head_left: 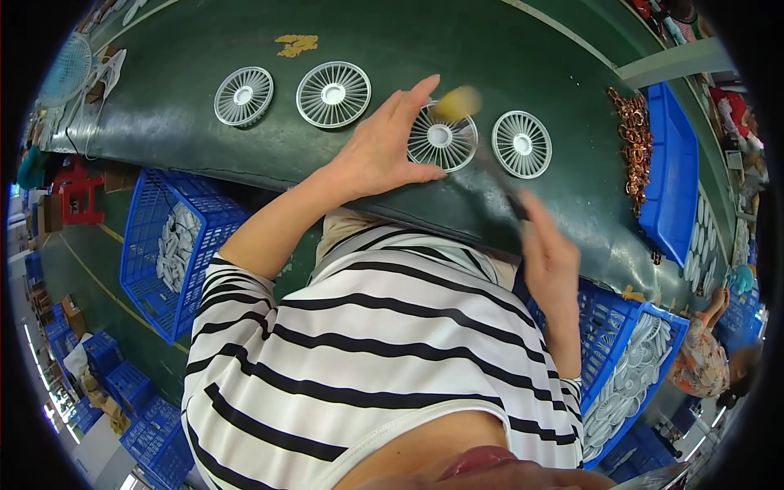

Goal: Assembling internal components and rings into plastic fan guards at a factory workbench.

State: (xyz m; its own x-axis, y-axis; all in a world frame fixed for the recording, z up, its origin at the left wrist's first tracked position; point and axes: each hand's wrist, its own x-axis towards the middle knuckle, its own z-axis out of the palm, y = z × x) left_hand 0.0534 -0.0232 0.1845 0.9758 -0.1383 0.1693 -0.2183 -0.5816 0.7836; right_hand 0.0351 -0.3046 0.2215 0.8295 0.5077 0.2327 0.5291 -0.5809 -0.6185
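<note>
Bracing white wheel [440, 136] w/ L hand [381, 149], grip spread round edge, we've R hand [551, 253] closed on yellow-headed mallet [459, 103]; poor aim cd crack wheel.

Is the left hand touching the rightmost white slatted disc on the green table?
No, the left hand curves around the neighbouring disc, while the rightmost disc lies untouched.

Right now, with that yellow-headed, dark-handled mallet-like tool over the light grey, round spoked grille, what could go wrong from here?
The yellow-headed, dark-handled mallet-like tool, motion-blurred in the right hand, might catch the bare left hand, whose thumb and forefinger span the light grey, round spoked grille.
An off-centre blow could damage the grille's thin spokes, since the head appears over its rim, away from the hub.
</note>
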